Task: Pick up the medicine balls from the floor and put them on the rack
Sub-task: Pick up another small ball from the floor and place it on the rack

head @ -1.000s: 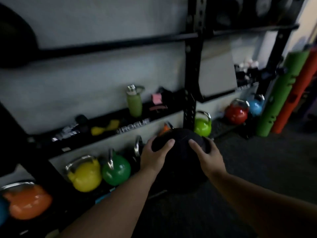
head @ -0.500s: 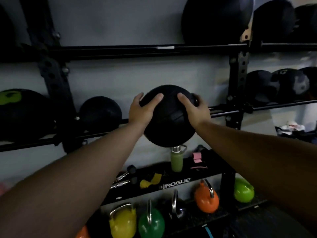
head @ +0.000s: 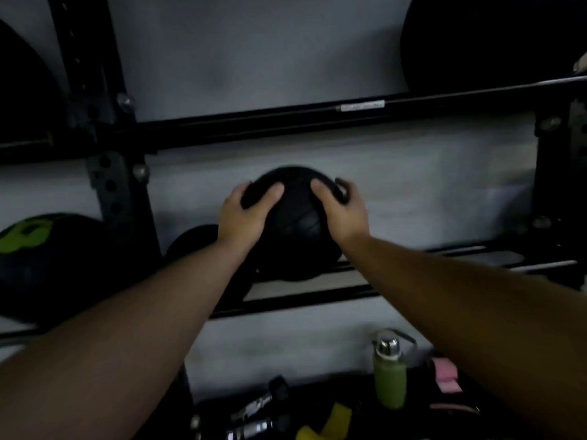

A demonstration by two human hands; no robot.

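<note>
A black medicine ball [head: 297, 230] sits at the middle rails of the black rack [head: 317, 295], its underside touching the rear rail. My left hand [head: 246, 215] grips its left side and my right hand [head: 343, 211] grips its right side, thumbs on top. Just to its left, half hidden by my left forearm, another black ball [head: 193, 242] rests on the same rails. A black ball with green print [head: 47, 258] lies further left, beyond the upright post [head: 111, 173].
A large black ball [head: 489, 42] rests on the upper rail at top right, another [head: 22, 90] at top left. On the shelf below stand a green bottle [head: 389, 373], a pink item [head: 446, 376], yellow bands [head: 330, 422] and small dumbbells [head: 257, 411]. The rails to the right of the held ball are bare.
Both hands carried the ball up from floor level near the kettlebells to the rack's middle rails, then lowered it onto them beside the other black ball. The view moved closer.
</note>
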